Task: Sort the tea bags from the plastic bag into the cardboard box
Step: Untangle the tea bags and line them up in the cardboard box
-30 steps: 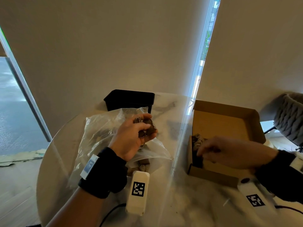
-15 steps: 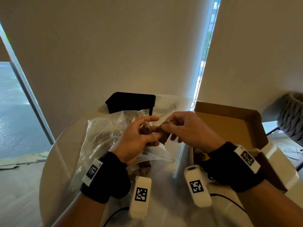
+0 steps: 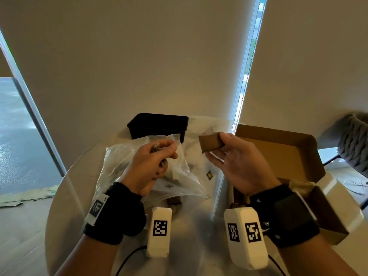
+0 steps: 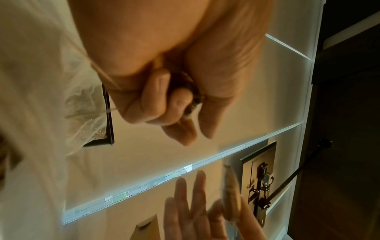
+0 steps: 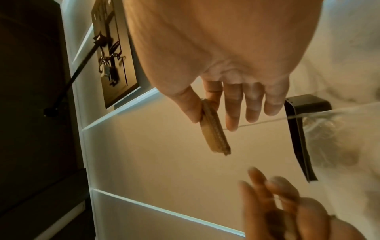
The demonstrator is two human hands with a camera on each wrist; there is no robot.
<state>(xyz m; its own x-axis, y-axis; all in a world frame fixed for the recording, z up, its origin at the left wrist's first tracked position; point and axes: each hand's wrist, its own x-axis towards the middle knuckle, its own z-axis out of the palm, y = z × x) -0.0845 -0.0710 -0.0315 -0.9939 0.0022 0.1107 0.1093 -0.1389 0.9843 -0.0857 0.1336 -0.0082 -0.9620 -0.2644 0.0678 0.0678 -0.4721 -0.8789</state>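
Observation:
My right hand [image 3: 223,148] pinches a flat brown tea bag [image 3: 211,144] between thumb and forefinger, raised between the plastic bag and the box; the right wrist view shows the tea bag [image 5: 214,128] edge-on with the other fingers straight. My left hand [image 3: 157,156] is curled around several small dark tea bags [image 4: 193,100] above the clear plastic bag [image 3: 119,162], which lies crumpled on the table with more tea bags inside. The open cardboard box [image 3: 278,144] stands at the right, its inside partly hidden by my right wrist.
A black rectangular tray [image 3: 159,126] stands behind the plastic bag. A small yellow tag [image 3: 209,175] lies on the round white table [image 3: 189,236]. A grey knitted chair [image 3: 352,140] is at the far right. A window blind hangs close behind the table.
My right hand left the box, met the left hand over the bag, took a brown tea bag and has pulled back to the right with it. The left hand keeps its bundle.

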